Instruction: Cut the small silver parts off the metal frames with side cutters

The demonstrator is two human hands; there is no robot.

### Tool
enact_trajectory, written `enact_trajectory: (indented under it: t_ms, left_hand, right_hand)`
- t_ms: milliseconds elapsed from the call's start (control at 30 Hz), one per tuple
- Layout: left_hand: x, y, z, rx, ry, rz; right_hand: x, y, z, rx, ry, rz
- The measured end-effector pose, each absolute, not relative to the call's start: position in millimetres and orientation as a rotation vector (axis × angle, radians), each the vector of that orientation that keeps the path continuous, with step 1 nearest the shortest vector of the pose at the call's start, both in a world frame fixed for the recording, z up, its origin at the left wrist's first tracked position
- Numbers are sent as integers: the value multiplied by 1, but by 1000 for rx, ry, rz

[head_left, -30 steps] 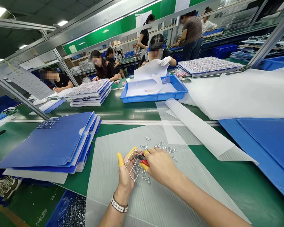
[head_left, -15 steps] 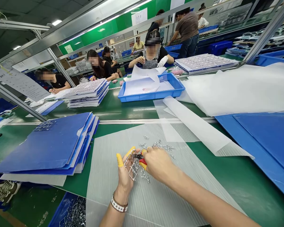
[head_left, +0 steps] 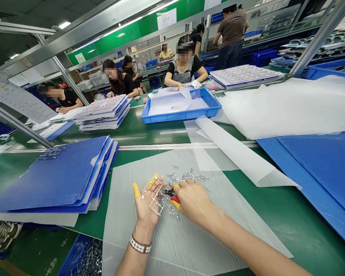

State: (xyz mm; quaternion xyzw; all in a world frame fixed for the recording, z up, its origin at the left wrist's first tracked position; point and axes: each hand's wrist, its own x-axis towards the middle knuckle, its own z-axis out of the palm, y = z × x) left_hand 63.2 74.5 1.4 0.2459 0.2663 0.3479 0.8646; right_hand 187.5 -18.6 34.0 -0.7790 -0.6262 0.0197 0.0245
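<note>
My left hand (head_left: 145, 205) lies palm up, with yellow finger cots on two fingers and a beaded band on the wrist. It holds a thin metal frame (head_left: 153, 197) with small parts attached. My right hand (head_left: 194, 201) grips red-handled side cutters (head_left: 174, 198), whose jaws sit close to the frame. Several loose small metal parts (head_left: 186, 176) lie scattered below and beyond both hands on a grey corrugated plastic sheet (head_left: 172, 247).
A stack of blue folders (head_left: 57, 176) lies to the left, and blue plastic sheets (head_left: 319, 165) lie to the right. Beyond stand a blue tray (head_left: 181, 115) holding white paper and a translucent white sheet (head_left: 290, 107). Co-workers (head_left: 184, 69) sit across the green bench.
My left hand has shifted left and turned the metal frame flatter on the palm. The camera view has drifted slightly. The co-worker opposite has lowered the white paper into the tray.
</note>
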Motion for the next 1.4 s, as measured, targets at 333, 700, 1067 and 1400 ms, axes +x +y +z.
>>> enact_trajectory:
  t_ms: [333,700,1067,1400]
  left_hand:
    - [69,66,5,614,635,788]
    - [69,72,10,608,640,841]
    - [69,71,6,657,686,888]
    - [69,68,0,713,679,911]
  right_hand:
    - [184,-15,34,-2396,-1970,31]
    - [177,-21,37,-2324,-1995,26]
    - [166,-17,36,-2295,-2004,79]
    - [163,-15,35,-2289,-2082,66]
